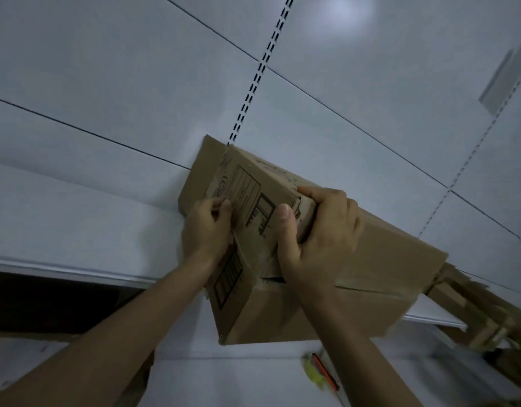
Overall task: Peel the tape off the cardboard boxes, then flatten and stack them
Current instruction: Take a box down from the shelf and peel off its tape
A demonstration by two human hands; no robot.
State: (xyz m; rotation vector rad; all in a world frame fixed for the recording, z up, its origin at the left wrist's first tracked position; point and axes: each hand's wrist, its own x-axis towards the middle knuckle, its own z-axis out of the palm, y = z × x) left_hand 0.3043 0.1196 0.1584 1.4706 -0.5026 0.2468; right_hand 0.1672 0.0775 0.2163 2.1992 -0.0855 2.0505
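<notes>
Pinching with the left grip (207, 227), fingers and thumb curled together on what looks like a strip of clear tape (249, 257) stuck to the printed end of the cardboard box (282, 309). Clamping with the right grip (320, 233) on the box's upper corner, just right of the left one, with the thumb lying flat on the printed face and the fingers wrapping over the top edge. Holding the box up between both, tilted, with its lowest corner pointing near and down and its far corner up against the wall. Showing, on the near face under the right wrist, a flap seam gaping slightly, with glossy tape running along it. Hanging above a white surface (238, 377); whether touching it, impossible to tell. Backing all this with white wall panels (106, 83), with a slotted upright (262, 66) running down to the box's far corner. Lying to the right, past the box, more flattened cardboard (476, 315), partly over a white shelf (429, 317). Lying near and right on the surface, an orange-handled tool (325, 373) beside something yellow-green, too blurred to name. Sitting at the near left, under the left forearm, another cardboard piece (21, 362) with a pale label.
</notes>
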